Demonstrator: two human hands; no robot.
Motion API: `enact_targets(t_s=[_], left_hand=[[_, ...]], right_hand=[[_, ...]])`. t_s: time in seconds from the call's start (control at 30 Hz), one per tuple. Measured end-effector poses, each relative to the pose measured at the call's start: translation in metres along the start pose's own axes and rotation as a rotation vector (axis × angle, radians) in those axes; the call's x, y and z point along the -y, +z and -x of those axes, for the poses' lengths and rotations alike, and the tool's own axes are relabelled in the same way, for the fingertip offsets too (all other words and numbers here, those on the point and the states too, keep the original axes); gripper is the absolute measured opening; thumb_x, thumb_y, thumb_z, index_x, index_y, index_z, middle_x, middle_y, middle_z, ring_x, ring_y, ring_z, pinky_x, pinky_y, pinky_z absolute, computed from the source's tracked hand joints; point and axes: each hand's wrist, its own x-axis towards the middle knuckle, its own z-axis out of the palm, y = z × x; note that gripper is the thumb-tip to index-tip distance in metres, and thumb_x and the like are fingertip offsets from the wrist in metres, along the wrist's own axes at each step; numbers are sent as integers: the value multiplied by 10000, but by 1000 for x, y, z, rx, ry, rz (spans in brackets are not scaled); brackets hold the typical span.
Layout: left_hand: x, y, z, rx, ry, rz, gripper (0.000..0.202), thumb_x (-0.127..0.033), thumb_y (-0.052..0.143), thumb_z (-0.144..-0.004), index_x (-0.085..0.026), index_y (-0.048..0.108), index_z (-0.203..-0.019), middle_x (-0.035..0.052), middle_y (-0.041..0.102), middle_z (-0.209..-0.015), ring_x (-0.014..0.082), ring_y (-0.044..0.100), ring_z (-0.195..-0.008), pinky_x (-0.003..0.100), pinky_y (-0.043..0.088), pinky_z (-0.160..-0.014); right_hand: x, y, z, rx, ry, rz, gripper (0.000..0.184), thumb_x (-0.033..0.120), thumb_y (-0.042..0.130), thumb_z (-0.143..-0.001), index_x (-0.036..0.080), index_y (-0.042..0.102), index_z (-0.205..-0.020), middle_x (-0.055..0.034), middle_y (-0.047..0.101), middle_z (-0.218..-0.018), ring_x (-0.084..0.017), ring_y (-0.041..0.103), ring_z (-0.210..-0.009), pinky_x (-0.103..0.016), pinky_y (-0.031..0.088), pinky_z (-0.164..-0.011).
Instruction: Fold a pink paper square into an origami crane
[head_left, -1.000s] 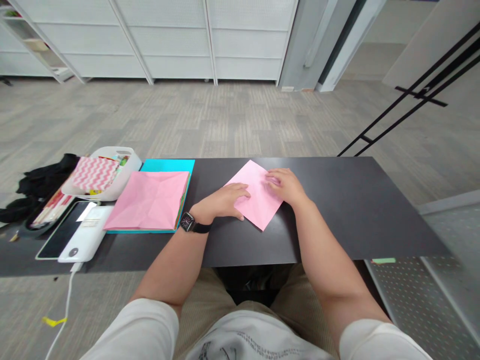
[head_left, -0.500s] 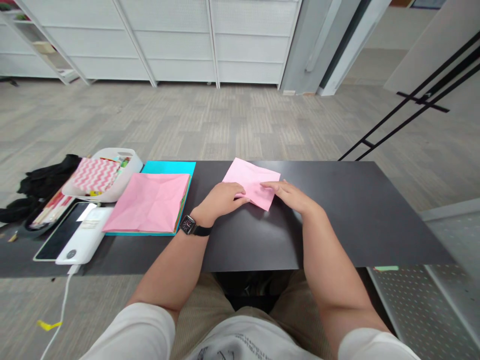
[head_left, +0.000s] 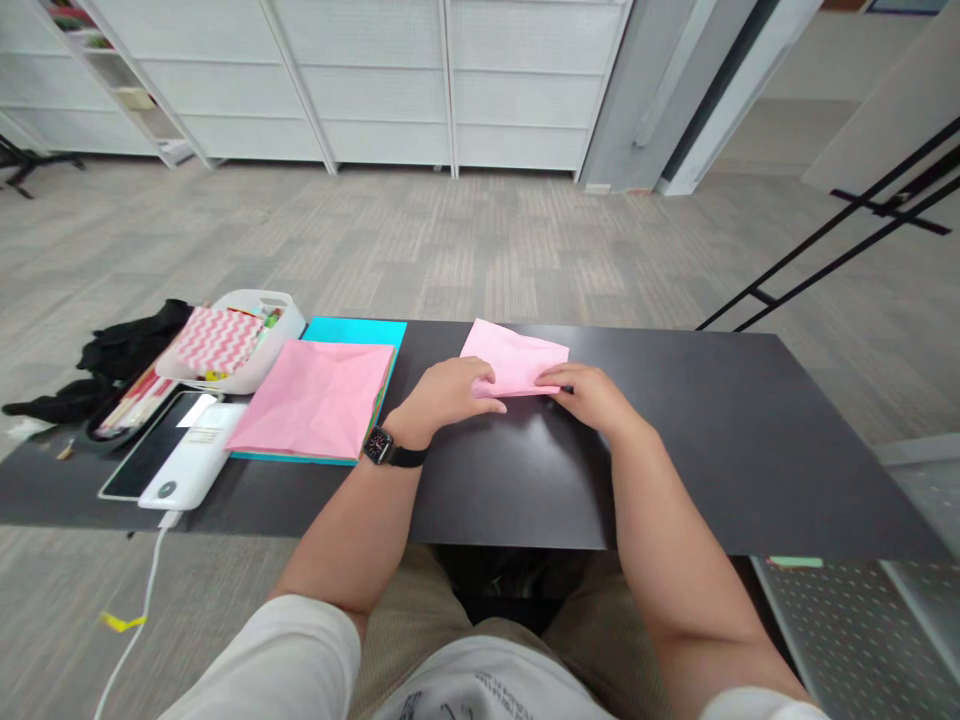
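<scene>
A square sheet of pink paper (head_left: 517, 355) lies on the dark table, its near edge folded or lifted slightly. My left hand (head_left: 454, 392), with a black watch on the wrist, is at the sheet's near left edge, fingers curled on it and thumb just below the edge. At the near right corner, my right hand (head_left: 589, 395) grips the paper, fingers on top and thumb underneath. Left of my hands, a pink sheet (head_left: 319, 395) tops a stack of coloured paper with a blue sheet (head_left: 360, 330) under it.
A white basket (head_left: 281, 345) with a pink zigzag-patterned item stands at the far left. Near it lie a black cloth (head_left: 131, 340), a tablet-like device (head_left: 150, 450) and a white power bank (head_left: 195, 455) with a cable. The dark table (head_left: 697, 440) extends right.
The near corner of the pink paper, which pointed toward me, is now turned up, leaving a straighter near edge. My right fingers have closed at its right corner. The view has shifted slightly.
</scene>
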Motion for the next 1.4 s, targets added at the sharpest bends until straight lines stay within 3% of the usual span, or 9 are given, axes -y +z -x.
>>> enact_targets(t_s=[0.13,0.37,0.47,0.6,0.73,0.9,1.07,1.23,1.4], left_hand=[[9,-4,1,12,57,54,503,-429,896,-837,-238,751,-1279,81,748,-1412,326,677,-1335,429,494,-1177],[16,-7,-3,-230,-23,355,331,-395,795,-907,-223,754,-1187,66,800,-1266,277,733,-1213,402,544,-1109],[21,-2,-8,-272,-56,426,238,-402,721,-948,-209,756,-1083,64,813,-1157,264,743,-1144,413,552,-1085],[30,11,-15,-278,-114,644,300,-387,653,-979,-183,708,-1192,87,807,-1196,239,758,-1121,398,580,-1041],[35,20,-18,-317,-231,550,242,-372,646,-989,-193,680,-1147,86,805,-1147,240,763,-1070,401,590,-1000],[27,21,-15,-279,-387,298,366,-351,666,-985,-206,619,-1317,119,802,-1111,318,767,-1082,448,579,-996],[18,22,-13,-212,-435,151,721,-359,638,-993,-143,371,-1627,143,784,-1064,364,765,-1069,488,571,-1011],[10,25,-11,-293,-351,-44,625,-284,675,-956,-191,535,-1558,189,633,-1413,384,624,-1304,547,509,-1148],[-7,33,-14,-229,-4,-22,415,-224,525,-1039,-232,698,-1416,134,623,-1466,312,556,-1393,514,442,-1249]], right_hand=[[-12,-9,4,-106,64,-58,273,267,623,-994,292,872,-1103,-38,839,-1238,-274,760,-1229,-465,549,-1144],[-35,-16,9,-194,332,-220,293,446,692,-947,220,861,-1024,-71,863,-1006,-298,793,-954,-472,605,-949],[-39,-15,9,-184,330,-304,340,498,699,-934,205,856,-1006,-73,858,-1003,-284,782,-936,-457,600,-940],[-36,-14,8,-142,323,-394,350,527,748,-903,207,855,-995,-59,847,-963,-280,767,-932,-436,608,-909],[-28,-11,5,-118,341,-361,357,533,808,-859,207,850,-999,-45,821,-856,-296,758,-891,-418,616,-836],[-13,-5,1,-105,425,-177,512,372,825,-850,201,764,-1328,-72,828,-891,-282,759,-837,-427,601,-848],[-10,1,4,-141,493,-34,988,365,805,-856,183,365,-1722,-52,813,-852,-322,783,-874,-451,590,-874],[-10,5,5,-119,440,103,859,320,756,-879,276,467,-1687,-53,832,-921,-315,785,-901,-446,589,-921],[1,5,6,-41,443,246,554,317,726,-922,331,719,-1476,-84,835,-1086,-338,759,-1010,-446,579,-932]])
